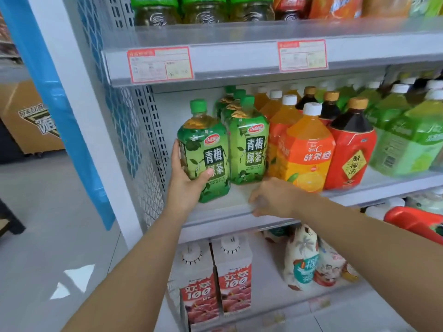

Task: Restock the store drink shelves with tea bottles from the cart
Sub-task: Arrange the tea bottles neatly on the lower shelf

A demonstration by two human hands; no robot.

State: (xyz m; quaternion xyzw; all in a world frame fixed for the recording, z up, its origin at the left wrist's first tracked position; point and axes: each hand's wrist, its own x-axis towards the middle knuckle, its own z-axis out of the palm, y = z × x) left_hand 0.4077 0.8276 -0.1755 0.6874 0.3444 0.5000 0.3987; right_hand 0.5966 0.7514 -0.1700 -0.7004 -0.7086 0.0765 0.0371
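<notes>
Both forearms reach up from below. Right hand (271, 197) lies at the front lip of the shelf (237, 194), fingers blurred, so grip not readable. Left hand (185, 178) wraps the lower body of the green tea bottle (203, 149), upright with a slight tilt, at the shelf's left front corner. Matching green bottles (247, 144) stand just right. The lane behind looks free.
</notes>
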